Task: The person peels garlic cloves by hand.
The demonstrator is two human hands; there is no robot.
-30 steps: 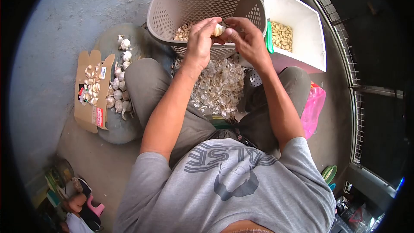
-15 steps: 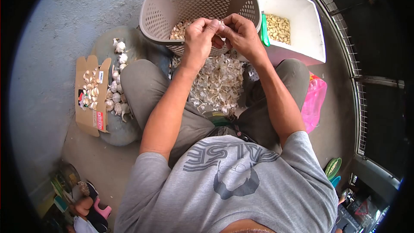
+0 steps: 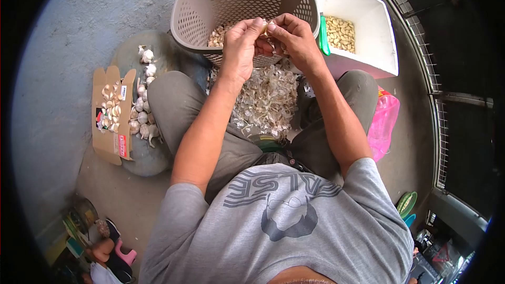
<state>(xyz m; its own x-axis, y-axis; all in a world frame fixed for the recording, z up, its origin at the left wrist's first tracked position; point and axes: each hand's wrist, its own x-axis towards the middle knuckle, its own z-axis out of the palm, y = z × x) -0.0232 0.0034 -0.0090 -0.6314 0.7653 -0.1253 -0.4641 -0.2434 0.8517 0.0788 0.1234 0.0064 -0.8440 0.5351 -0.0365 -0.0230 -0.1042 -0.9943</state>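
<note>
I am pinching a garlic clove point(image 3: 266, 25) between left hand point(image 3: 241, 47) and right hand point(image 3: 294, 39) over the perforated basket point(image 3: 210, 0); light, firm, its papery skin probably tearing easiest from the tip.

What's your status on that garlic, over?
Left hand and right hand both pinch one garlic clove over the basket. Peel pile lies between the knees. Nothing blocking.

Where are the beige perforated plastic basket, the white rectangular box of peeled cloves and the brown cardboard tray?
beige perforated plastic basket point(image 3: 197, 8): head view, left wall.
white rectangular box point(image 3: 368, 5): head view, inner right wall.
brown cardboard tray point(image 3: 105, 144): head view, lower flap.
</note>
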